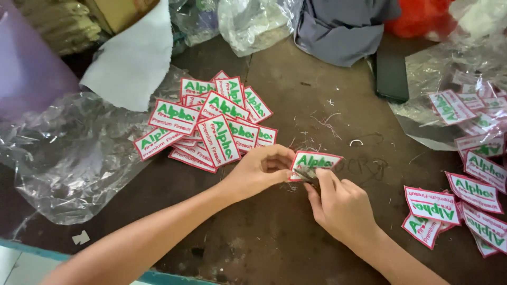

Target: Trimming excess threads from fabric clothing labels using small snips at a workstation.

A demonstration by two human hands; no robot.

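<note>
Our left hand pinches a rectangular red-edged embroidered patch; at its five o'clock, our right hand grips small metal snips.

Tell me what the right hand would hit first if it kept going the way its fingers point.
The right hand points up and left, toward the white patch that the left hand holds. It would meet that patch at once, since its fingertips already touch it. Further along lies the pile of patches, probably.
</note>
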